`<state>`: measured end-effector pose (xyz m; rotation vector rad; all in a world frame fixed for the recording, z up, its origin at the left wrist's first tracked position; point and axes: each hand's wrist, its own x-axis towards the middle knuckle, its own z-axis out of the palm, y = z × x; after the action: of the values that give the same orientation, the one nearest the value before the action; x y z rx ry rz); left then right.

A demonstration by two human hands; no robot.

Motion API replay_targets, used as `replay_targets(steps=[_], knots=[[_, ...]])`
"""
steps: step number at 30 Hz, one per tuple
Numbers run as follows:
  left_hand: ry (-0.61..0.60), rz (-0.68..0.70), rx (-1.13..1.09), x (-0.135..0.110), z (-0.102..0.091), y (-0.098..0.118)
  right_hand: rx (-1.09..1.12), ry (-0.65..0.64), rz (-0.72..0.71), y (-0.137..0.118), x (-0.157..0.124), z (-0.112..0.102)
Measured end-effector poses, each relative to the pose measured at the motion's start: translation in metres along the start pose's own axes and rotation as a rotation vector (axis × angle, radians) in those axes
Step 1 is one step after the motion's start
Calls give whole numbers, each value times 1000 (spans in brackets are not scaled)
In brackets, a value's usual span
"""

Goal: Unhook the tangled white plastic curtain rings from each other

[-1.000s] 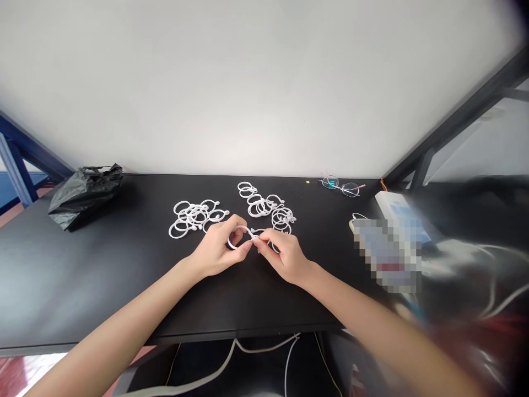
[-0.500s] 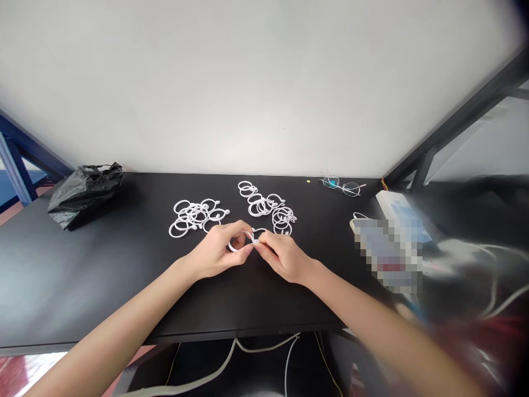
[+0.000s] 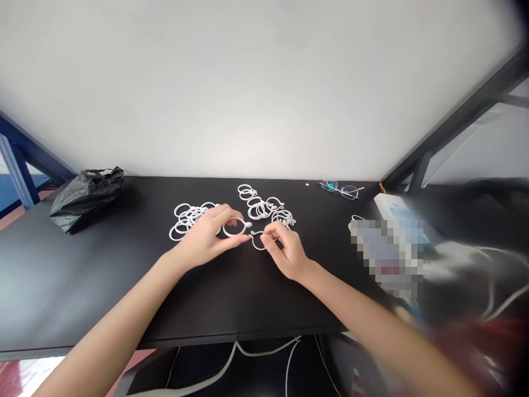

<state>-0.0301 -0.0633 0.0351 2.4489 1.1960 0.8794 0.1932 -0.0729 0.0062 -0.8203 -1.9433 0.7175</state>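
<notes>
My left hand [image 3: 206, 238] pinches a closed white plastic ring [image 3: 234, 227] just above the black table [image 3: 82, 275], close to the left pile of white rings [image 3: 184, 218]. My right hand [image 3: 286, 249] pinches another white ring [image 3: 258, 241], which lies open at its top, on the table near the right pile of rings [image 3: 266, 208]. The two held rings are apart, with a small gap between them.
A crumpled black plastic bag [image 3: 85, 194] lies at the table's far left. A pair of glasses [image 3: 341, 189] sits at the back right by the white wall. A white box [image 3: 394, 212] and cables [image 3: 491, 281] crowd the right side.
Both hands held one ring together before. Now my left hand has carried that ring left toward the left pile, and my right hand has taken hold of a second ring on the table.
</notes>
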Motion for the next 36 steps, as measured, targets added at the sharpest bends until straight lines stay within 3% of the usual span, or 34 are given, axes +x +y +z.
replay_targets(steps=[3, 5, 10, 14, 17, 21, 25, 30, 36], knots=[[122, -32, 253, 1, -13, -21, 35, 47, 6, -1, 0, 1], [135, -83, 387, 0, -19, -33, 35, 45, -3, 0, -1, 3], [23, -183, 527, -6, -19, -47, 8, 13, -7, 2, -4, 7], [-104, -202, 524, -9, -13, -51, -7, 46, -12, 4, -4, 7], [-131, -202, 491, -10, -12, -53, -14, 58, -11, 5, -4, 8], [-96, -186, 462, -7, -13, -48, -21, 65, -15, 4, -3, 8], [-21, -75, 351, -1, -1, -25, -39, 87, -19, 2, -2, 7], [-127, 49, 215, -3, 32, 1, -52, 89, -44, 2, -2, 8], [-213, 32, 188, -6, 48, -7, -47, 82, -67, 2, -2, 10]])
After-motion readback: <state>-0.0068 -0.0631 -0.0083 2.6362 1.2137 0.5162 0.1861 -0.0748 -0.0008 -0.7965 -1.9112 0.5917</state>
